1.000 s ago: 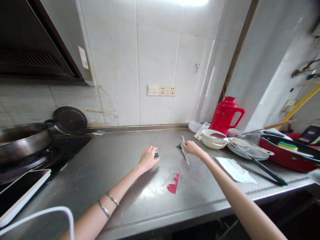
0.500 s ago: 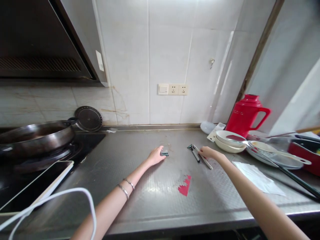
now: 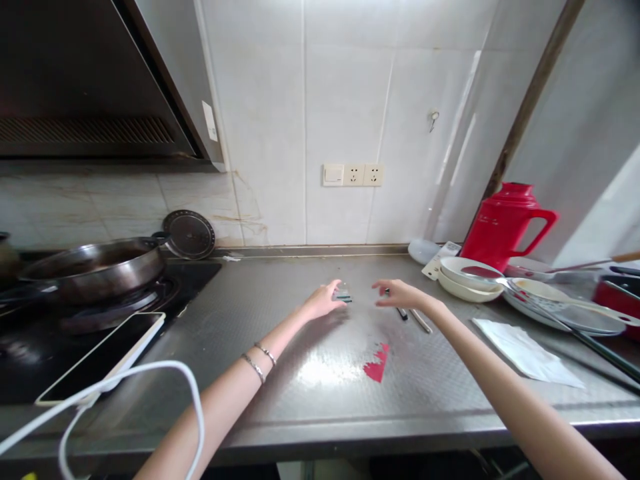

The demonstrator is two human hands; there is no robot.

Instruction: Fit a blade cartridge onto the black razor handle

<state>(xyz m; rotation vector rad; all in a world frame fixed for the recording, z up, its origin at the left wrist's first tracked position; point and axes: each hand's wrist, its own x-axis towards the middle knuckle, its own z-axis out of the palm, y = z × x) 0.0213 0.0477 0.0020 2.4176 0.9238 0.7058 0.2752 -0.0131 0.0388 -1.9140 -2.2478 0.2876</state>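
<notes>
My left hand (image 3: 324, 301) is closed on a small clear piece with dark edges (image 3: 343, 295), just above the steel counter (image 3: 280, 393). To its right, my right hand (image 3: 397, 294) hovers with thumb and fingers apart, holding nothing. Under and beside that hand lie a black-ended tool (image 3: 402, 313) and a slim silvery tool (image 3: 421, 321), their far ends hidden by the hand. A torn red piece (image 3: 377, 365) lies flat nearer the front edge.
At left are a pan (image 3: 100, 267) on the stove and a tablet (image 3: 105, 353) with a white cable. Stacked bowls (image 3: 467, 283), a red thermos (image 3: 505, 227) and a white tissue (image 3: 527, 351) stand or lie at right.
My right hand has let go of the silvery tool and moved left toward my left hand, its fingers now spread. The view has shifted slightly; my left hand still holds the clear piece.
</notes>
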